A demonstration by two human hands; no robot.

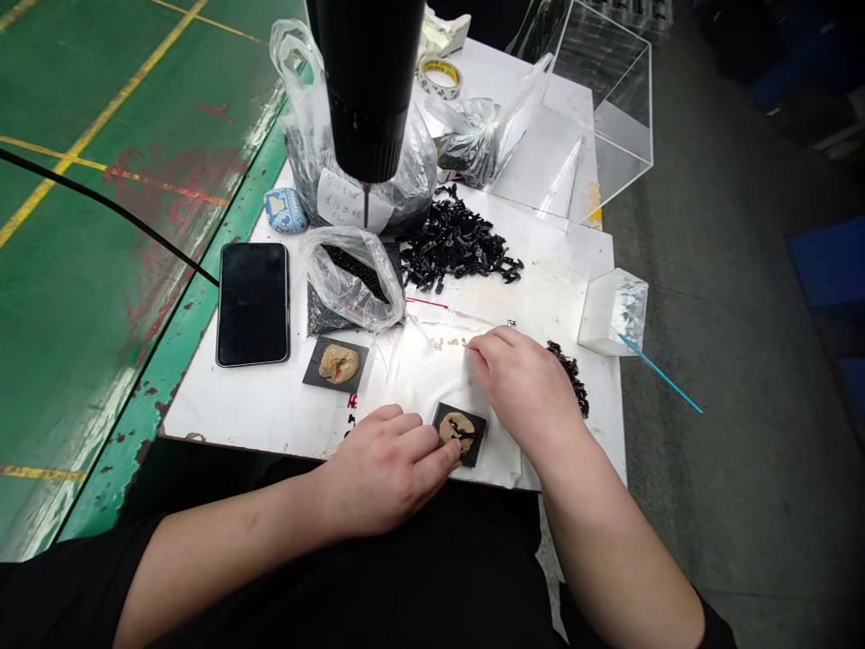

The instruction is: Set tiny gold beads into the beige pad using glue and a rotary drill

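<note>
My left hand (pixel 392 469) is closed at the table's front edge, its thumb and curled forefinger against a dark square block (pixel 478 431). On that block sits a tan round pad (pixel 449 424) with a small black part lying across it. My right hand (pixel 523 383) pinches down on white paper (pixel 412 365) beside several tiny gold rings (pixel 451 342); whatever its fingertips hold is too small to make out. Another dark square block (pixel 314 371) with a tan pad (pixel 339 363) lies left of the paper.
A black electric screwdriver (pixel 368 90) hangs point-down overhead. Around it are a pile of black parts (pixel 459 239), an open bag of black pieces (pixel 355 279), a phone (pixel 253 304), a tape roll (pixel 440 79) and clear acrylic boxes (pixel 625 122). A blue stick (pixel 662 374) juts past the right edge.
</note>
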